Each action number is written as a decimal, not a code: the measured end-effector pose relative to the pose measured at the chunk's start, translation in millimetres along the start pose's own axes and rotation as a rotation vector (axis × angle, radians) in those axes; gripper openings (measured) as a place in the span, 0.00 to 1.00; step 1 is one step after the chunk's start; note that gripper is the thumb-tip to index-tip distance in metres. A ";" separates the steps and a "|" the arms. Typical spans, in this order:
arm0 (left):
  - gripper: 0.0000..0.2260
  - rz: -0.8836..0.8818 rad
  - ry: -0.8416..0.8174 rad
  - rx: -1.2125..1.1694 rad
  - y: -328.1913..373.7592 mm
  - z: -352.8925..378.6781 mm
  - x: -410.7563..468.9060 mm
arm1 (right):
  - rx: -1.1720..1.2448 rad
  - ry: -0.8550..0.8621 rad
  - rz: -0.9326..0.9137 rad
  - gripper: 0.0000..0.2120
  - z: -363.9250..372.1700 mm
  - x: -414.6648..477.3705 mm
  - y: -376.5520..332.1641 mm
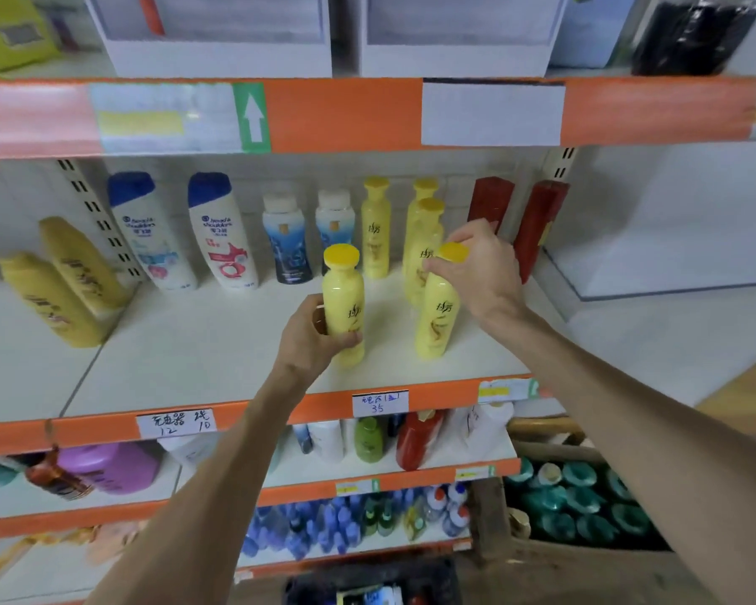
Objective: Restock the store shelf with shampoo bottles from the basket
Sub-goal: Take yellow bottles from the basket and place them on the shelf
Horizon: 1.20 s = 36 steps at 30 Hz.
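Two yellow shampoo bottles stand upright near the front of the white shelf (201, 360). My left hand (311, 338) grips the lower body of the left yellow bottle (343, 299). My right hand (476, 264) holds the cap of the right yellow bottle (435, 316) from above. Behind them stand three more yellow bottles (376, 229) in two rows. The dark basket (367, 587) shows at the bottom edge, with a few items inside.
White bottles with blue caps (221, 233), small blue-patterned bottles (287, 242) and red boxes (537, 224) line the shelf's back. Two golden bottles (62, 290) lean at the left. An orange shelf edge (345, 115) runs overhead. Lower shelves hold assorted bottles; a crate of teal caps (581, 504) sits at the right.
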<state>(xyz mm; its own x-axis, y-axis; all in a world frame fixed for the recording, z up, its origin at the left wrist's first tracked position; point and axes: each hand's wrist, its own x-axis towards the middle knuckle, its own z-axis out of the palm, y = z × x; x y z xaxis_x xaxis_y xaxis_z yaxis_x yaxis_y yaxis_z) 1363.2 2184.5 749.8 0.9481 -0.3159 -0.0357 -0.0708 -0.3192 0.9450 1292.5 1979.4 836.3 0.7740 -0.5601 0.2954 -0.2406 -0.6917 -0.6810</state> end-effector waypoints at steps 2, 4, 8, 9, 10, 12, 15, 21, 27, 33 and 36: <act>0.26 -0.003 -0.013 -0.016 0.1 9.5 6.7 | 0.007 -0.003 -0.005 0.25 0.9 6.6 4.7; 0.25 -0.001 -0.026 -0.037 0.0 18.1 12.6 | 0.020 -0.005 -0.018 0.25 3.7 13.3 7.6; 0.24 0.019 -0.054 -0.059 -0.7 31.3 17.7 | 0.070 -0.058 -0.040 0.29 11.9 20.9 14.4; 0.23 0.027 -0.062 -0.051 -0.1 32.7 17.6 | 0.094 -0.071 -0.040 0.29 12.7 20.9 15.8; 0.23 0.030 -0.070 -0.049 0.1 33.8 17.6 | 0.126 -0.080 -0.036 0.28 12.8 20.2 17.9; 0.24 0.032 -0.082 -0.052 -0.8 34.8 18.9 | 0.212 -0.104 -0.017 0.27 11.3 16.2 22.8; 0.25 0.019 -0.088 -0.060 -2.8 35.2 17.4 | 0.323 -0.169 0.015 0.25 12.7 3.6 37.1; 0.27 0.048 -0.021 -0.046 -4.8 42.8 12.9 | 0.329 -0.316 0.112 0.31 35.8 -27.4 84.5; 0.26 -0.035 0.060 0.052 -20.5 58.1 15.2 | 0.270 -0.298 0.175 0.27 69.0 -36.0 97.6; 0.21 -0.018 0.139 0.206 -27.4 67.7 25.9 | 0.197 -0.231 0.146 0.23 83.0 -29.7 109.2; 0.21 -0.037 0.125 0.138 -23.4 69.7 44.2 | 0.212 -0.223 0.144 0.21 86.5 -21.1 115.1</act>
<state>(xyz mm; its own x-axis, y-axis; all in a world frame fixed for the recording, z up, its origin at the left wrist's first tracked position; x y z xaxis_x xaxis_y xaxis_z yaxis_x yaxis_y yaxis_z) 1385.1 2115.7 703.5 0.9813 -0.1913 -0.0206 -0.0691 -0.4506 0.8901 1299.2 1951.1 693.7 0.8556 -0.5154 0.0477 -0.2478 -0.4889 -0.8364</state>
